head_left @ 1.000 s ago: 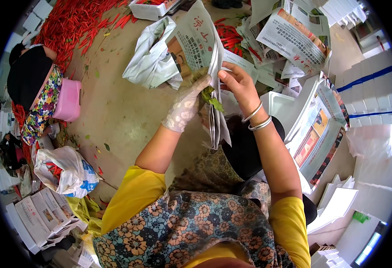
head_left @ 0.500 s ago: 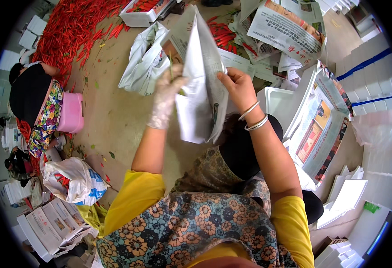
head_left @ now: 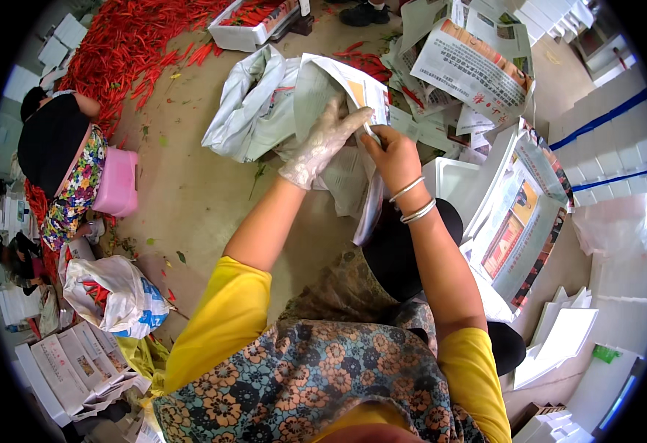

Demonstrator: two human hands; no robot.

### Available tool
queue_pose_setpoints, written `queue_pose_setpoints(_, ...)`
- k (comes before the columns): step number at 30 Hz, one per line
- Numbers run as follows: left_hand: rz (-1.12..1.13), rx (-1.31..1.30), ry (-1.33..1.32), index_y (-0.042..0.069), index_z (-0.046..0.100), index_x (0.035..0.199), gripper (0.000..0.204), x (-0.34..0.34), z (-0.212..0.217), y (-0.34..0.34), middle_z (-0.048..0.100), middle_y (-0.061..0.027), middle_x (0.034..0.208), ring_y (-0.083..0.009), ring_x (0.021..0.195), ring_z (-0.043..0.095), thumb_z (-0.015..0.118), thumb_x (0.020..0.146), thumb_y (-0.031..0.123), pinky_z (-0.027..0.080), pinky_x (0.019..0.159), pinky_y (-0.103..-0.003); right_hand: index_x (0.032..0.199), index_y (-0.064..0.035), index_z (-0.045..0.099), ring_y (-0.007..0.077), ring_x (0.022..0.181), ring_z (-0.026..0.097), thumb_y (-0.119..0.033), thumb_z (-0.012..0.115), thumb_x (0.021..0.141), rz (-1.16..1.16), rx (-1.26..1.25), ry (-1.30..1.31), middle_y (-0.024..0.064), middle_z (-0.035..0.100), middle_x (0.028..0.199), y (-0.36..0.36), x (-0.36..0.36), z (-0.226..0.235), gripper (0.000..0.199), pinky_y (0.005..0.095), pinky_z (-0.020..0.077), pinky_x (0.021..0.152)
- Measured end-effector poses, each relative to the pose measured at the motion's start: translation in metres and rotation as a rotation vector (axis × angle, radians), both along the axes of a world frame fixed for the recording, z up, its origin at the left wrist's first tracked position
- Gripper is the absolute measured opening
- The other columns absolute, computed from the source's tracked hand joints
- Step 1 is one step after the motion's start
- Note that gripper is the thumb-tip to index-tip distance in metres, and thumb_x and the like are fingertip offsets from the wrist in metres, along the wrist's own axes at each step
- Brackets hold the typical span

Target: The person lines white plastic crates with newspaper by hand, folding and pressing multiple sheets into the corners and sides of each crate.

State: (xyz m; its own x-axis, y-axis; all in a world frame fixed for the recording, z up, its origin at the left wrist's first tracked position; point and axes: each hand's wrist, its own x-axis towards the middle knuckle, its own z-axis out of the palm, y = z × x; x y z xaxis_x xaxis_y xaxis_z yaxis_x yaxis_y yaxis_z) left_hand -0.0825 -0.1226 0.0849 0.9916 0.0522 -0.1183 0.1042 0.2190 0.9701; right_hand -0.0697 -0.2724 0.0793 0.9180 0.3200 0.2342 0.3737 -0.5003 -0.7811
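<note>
Newspaper (head_left: 368,88) partly hidden behind gloved left hand (head_left: 320,145), bare right hand (head_left: 398,159).

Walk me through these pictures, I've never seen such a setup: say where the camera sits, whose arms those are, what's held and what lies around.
There is no machine. A person wears a wide camera on the head, looking down, so straight edges bend. The arms in yellow sleeves are the wearer's own. The left hand, in a thin glove, and the right hand, with bangles, grip a newspaper. On the floor lie a white bag and a heap of red peppers. At right is a newspaper-lined box; at left, another person sits on a pink stool.
</note>
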Motion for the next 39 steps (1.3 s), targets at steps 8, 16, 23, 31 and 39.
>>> queue_pose_setpoints(8,0.034,-0.541,0.004,0.0,0.056,0.111,0.028,0.029,-0.038,0.005,0.062,-0.0101,0.104,-0.017,0.095,0.059,0.056,0.09,0.018,0.049,0.084,-0.033,0.098,-0.0061,0.064,0.0361,0.067,0.062,-0.025,0.058,0.086,0.087,-0.34,-0.118,0.0184,0.065,0.074,-0.002,-0.003,-0.017,0.023,0.0431,0.0496,0.063)
queue_pose_setpoints(16,-0.103,-0.168,0.181,0.001,0.05,0.107,0.036,0.007,-0.036,0.01,0.059,-0.0064,0.095,-0.0166,0.087,0.06,0.066,0.084,0.024,0.052,0.076,-0.035,0.081,-0.0045,0.069,0.0288,0.062,0.063,-0.021,0.066,0.081,0.027,0.079,0.062,0.0147,0.066,0.074,-0.003,-0.003,-0.011,0.017,0.0353,0.0501,0.059)
queue_pose_setpoints(23,-0.067,-0.389,0.163,0.006,0.053,0.101,0.018,-0.005,-0.033,0.002,0.059,-0.004,0.09,-0.0162,0.079,0.061,0.062,0.088,0.015,0.053,0.071,-0.033,0.081,0.0032,0.066,0.0069,0.052,0.043,-0.02,0.067,0.085,0.007,0.354,0.463,0.0,0.055,0.06,-0.007,0.005,-0.003,0.024,0.0248,0.0377,0.049)
queue_pose_setpoints(31,-0.11,-0.232,0.141,0.004,0.055,0.098,0.017,-0.002,-0.033,0.018,0.059,-0.0028,0.088,-0.0118,0.079,0.059,0.062,0.087,0.014,0.052,0.072,-0.027,0.088,0.005,0.063,0.0181,0.058,0.057,-0.021,0.062,0.087,-0.09,0.257,0.217,0.0134,0.063,0.068,-0.003,0.01,-0.016,0.026,0.0308,0.0447,0.057)
queue_pose_setpoints(39,-0.126,0.109,0.237,-0.001,0.056,0.102,0.032,-0.006,0.006,0.007,0.055,-0.0022,0.08,-0.008,0.061,0.051,0.067,0.082,0.022,0.045,0.055,-0.022,0.089,0.003,0.063,0.0095,0.057,0.049,-0.023,0.062,0.088,-0.146,0.315,0.273,0.0046,0.059,0.065,-0.007,0.017,-0.018,0.026,0.0271,0.042,0.056)
